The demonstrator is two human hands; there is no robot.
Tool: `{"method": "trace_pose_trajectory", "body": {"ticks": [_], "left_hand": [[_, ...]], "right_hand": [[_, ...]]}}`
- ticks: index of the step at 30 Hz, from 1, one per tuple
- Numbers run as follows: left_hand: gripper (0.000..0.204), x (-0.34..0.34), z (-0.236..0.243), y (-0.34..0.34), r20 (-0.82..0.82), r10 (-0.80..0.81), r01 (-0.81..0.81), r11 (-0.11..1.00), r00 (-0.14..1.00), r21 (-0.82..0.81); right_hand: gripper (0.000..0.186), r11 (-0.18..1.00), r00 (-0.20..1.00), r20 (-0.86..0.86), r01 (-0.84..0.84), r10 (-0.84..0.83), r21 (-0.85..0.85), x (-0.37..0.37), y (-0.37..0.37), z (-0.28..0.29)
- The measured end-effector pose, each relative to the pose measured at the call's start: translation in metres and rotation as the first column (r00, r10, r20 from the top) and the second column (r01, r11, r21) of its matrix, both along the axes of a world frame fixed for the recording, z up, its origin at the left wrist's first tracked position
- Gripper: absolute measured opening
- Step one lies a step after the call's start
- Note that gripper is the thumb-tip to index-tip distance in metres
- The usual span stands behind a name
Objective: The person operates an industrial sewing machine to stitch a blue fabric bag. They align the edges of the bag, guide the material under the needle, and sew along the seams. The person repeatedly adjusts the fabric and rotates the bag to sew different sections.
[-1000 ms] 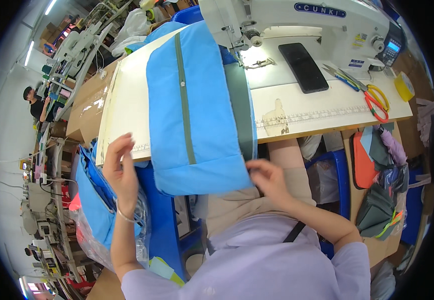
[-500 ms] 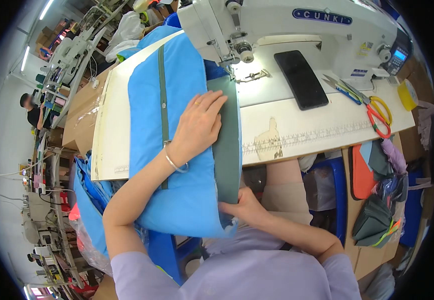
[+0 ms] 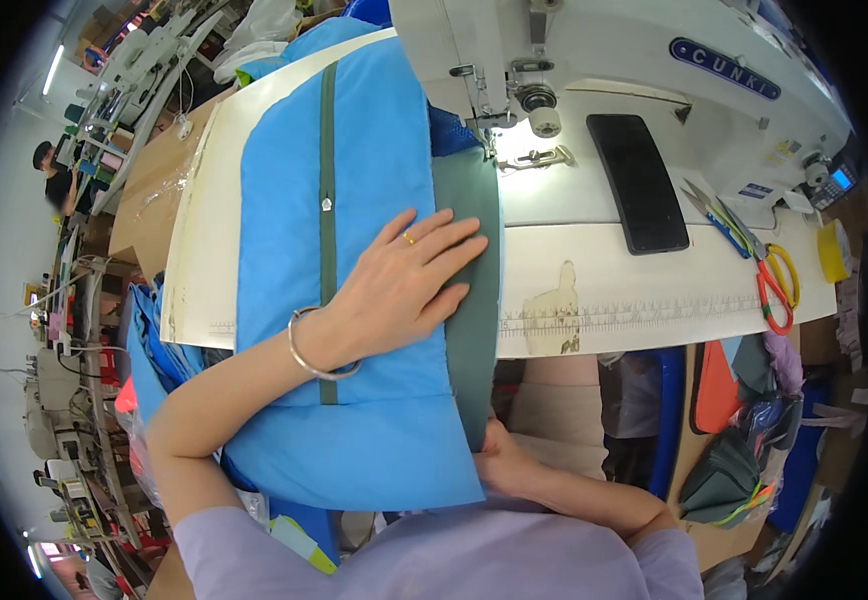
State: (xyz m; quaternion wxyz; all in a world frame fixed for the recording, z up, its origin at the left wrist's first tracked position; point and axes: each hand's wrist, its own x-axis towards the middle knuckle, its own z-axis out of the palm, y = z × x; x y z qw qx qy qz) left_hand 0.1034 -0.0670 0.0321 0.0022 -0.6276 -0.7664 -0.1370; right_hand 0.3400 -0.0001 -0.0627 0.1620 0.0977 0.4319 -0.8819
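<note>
A blue fabric panel [image 3: 284, 210] with a dark green zipper [image 3: 328, 130] down it lies on the sewing table. Along its right side runs a dark green fabric strip [image 3: 469, 350], whose far end reaches the needle area [image 3: 491, 145] of the sewing machine. My left hand [image 3: 404, 280] rests flat across the blue panel and the strip, fingers spread, tips short of the needle. Below the table's front edge, my right hand [image 3: 504, 460] pinches the near end of the strip; its fingertips are partly hidden behind the cloth. The panel's near part hangs over my lap.
The white sewing machine [image 3: 614, 50] stands at the back. A black phone [image 3: 639, 185], scissors [image 3: 774, 290] and yellow tape [image 3: 834, 250] lie to the right on the table. More fabric pieces [image 3: 719, 480] are at the lower right. Another person [image 3: 57, 180] is far left.
My left hand has slid back from the needle, toward me, and its fingers have spread. My right hand is lower, and the panel's near edge hangs flatter. The whole view has shifted.
</note>
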Motion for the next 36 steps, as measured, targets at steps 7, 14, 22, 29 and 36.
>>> {"method": "trace_pose_trajectory", "body": {"ticks": [7, 14, 22, 29, 36], "left_hand": [[0.048, 0.008, -0.002, -0.008, 0.002, -0.088, 0.088, 0.996, 0.996, 0.021], [0.040, 0.012, 0.003, -0.006, 0.022, -0.138, 0.137, 0.990, 0.990, 0.019], [0.031, -0.006, 0.009, 0.012, 0.072, -0.165, 0.165, 0.986, 0.984, 0.010], [0.026, -0.032, 0.005, 0.032, 0.035, -0.167, 0.165, 0.985, 0.985, 0.050], [0.025, -0.067, 0.005, 0.051, 0.012, -0.189, 0.189, 0.982, 0.982, 0.026]], "right_hand": [[0.014, 0.998, 0.997, 0.057, -0.056, 0.057, -0.025, 0.006, 0.007, -0.001], [0.014, 0.985, 0.997, 0.060, -0.051, 0.041, 0.166, 0.012, 0.007, 0.004], [0.018, 0.991, 0.997, 0.002, -0.071, 0.071, 0.117, 0.000, 0.014, -0.004], [0.027, 0.992, 0.994, 0.091, -0.044, 0.055, -0.121, -0.019, 0.027, 0.005], [0.035, 0.811, 0.843, 0.538, 0.322, -0.011, -0.488, -0.058, 0.037, 0.064]]}}
